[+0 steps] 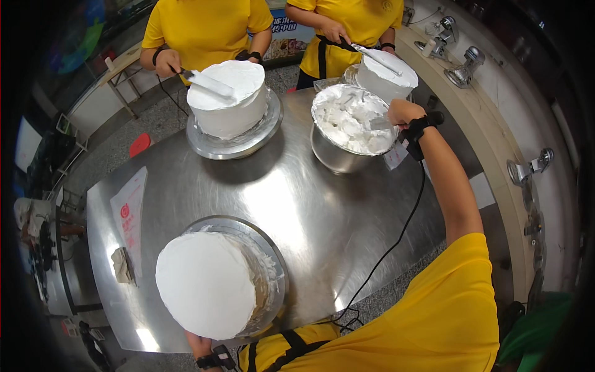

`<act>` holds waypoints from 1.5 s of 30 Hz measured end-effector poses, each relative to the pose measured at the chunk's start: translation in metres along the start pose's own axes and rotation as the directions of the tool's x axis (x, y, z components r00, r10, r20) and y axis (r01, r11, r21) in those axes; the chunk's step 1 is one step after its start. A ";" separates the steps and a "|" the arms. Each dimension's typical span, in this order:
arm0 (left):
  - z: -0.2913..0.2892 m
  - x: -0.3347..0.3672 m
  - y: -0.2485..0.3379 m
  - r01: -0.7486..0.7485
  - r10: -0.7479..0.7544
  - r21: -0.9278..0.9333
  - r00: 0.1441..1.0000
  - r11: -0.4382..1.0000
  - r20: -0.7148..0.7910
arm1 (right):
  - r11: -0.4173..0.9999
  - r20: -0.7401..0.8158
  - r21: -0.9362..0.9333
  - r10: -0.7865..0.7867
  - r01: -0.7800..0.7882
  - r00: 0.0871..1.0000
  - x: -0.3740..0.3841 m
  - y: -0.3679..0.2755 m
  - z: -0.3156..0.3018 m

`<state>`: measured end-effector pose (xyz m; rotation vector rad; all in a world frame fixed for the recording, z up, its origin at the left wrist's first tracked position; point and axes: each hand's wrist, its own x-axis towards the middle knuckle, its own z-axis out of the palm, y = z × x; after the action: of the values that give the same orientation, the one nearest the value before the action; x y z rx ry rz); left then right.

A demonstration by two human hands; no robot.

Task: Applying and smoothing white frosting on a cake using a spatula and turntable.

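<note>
My right arm stretches across the table to a metal mixing bowl [338, 158] full of white whipped cream [350, 118]. My right hand [406, 112] is closed on a spatula, its blade [380, 123] dipping into the cream at the bowl's right side. Close to me, a round white-frosted cake [206, 282] sits on a metal turntable [274, 260]. Its top looks smooth, while the right side has rough cream smears and a yellowish patch. My left hand [198, 345] is at the near edge of this cake and turntable, its fingers mostly hidden beneath them.
Across the table, one person spreads a white cake [226, 102] on a turntable [273, 121]; another works on a cake [387, 77] behind the bowl. A piping bag [130, 214] and folded cloth [121, 265] lie left. A black cable [396, 242] hangs from my right wrist.
</note>
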<state>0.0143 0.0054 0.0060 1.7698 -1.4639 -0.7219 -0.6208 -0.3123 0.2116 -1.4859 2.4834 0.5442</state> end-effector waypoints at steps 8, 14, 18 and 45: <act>-0.001 0.004 -0.004 0.243 -0.239 -0.532 0.968 0.811 0.078 | 0.954 -0.506 -0.260 -0.264 0.147 0.821 -0.042 -0.009 0.012; -0.003 0.002 0.009 -0.016 0.039 -0.210 0.994 0.977 0.103 | 0.950 -0.589 -0.264 -0.298 0.169 0.751 -0.066 -0.001 0.013; 0.000 0.005 0.000 0.401 -0.424 -0.851 0.873 0.339 0.242 | 0.942 -0.615 -0.273 -0.329 0.198 0.717 -0.071 0.007 0.018; -0.001 0.013 0.002 0.421 -0.371 -0.813 0.887 0.403 0.276 | 0.947 -0.540 -0.310 -0.248 0.084 0.804 -0.071 -0.001 0.015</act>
<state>0.0161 -0.0078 0.0088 1.2377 -0.4342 -1.4537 -0.5868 -0.2493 0.2224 -2.2450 2.7348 0.4679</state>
